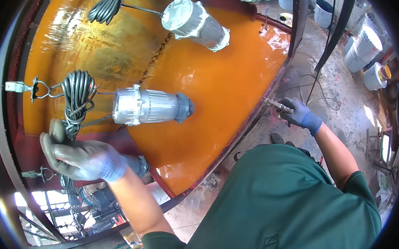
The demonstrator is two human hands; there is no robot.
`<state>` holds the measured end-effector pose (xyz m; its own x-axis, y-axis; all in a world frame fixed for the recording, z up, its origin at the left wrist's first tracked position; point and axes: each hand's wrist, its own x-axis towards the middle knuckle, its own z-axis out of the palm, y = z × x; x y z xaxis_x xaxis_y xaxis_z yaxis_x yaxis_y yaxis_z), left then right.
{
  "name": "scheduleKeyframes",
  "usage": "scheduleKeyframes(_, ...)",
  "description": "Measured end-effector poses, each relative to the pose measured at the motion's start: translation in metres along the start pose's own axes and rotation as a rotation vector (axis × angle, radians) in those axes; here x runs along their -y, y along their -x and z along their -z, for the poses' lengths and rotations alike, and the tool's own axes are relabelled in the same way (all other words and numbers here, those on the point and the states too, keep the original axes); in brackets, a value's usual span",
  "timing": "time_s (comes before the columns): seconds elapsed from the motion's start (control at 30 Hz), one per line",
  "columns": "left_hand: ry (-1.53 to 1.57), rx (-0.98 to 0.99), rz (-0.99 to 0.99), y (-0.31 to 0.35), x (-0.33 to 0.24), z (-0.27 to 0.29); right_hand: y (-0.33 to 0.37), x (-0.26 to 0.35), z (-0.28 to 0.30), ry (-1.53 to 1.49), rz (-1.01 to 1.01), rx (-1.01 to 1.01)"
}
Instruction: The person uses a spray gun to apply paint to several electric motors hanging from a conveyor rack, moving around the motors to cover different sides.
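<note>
My gloved left hand point(77, 153) is raised beside the lower end of a coiled black cable point(77, 97), its fingers apart and bent. I cannot tell whether the fingertips touch the coil. The cable belongs to a silver, ribbed cylindrical pump point(146, 105), which hangs sideways from a metal hook point(42, 87). Farther off hangs a second silver pump point(194, 23) with its own black cable bundle point(105, 8). In my gloved right hand point(298, 112) is a metal spray gun point(277, 105), its nozzle toward the booth's edge.
Behind the pumps stands an orange-coated, wet-looking booth panel point(224, 87) with a dark red rim. More hanging pumps and cables point(99, 197) are at the lower left. White buckets point(362, 48) line the right, and a thin hose point(333, 101) lies on the stained floor.
</note>
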<state>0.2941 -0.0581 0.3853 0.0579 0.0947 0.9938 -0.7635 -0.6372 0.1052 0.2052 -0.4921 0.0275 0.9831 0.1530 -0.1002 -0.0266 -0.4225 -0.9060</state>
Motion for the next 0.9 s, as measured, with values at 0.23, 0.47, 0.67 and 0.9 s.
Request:
scheduleKeyframes(0.23, -0.334, 0.899, 0.510, -0.071, 0.021, -0.042, -0.021, 0.011, -0.011, 0.011, 0.128, 0.101)
scheduleKeyframes(0.47, -0.251, 0.647, 0.513, -0.033, 0.036, 0.014, -0.033, 0.015, -0.022, -0.080, 0.127, 0.199)
scheduleKeyframes(0.67, -0.711, 0.692, 0.046, -0.021, 0.058, 0.075, -0.045, 0.027, -0.017, -0.102, 0.166, 0.216)
scheduleKeyframes(0.9, -0.836, 0.585, 0.200, -0.026, 0.121, 0.141, -0.058, 0.033, -0.011, -0.091, 0.211, 0.168)
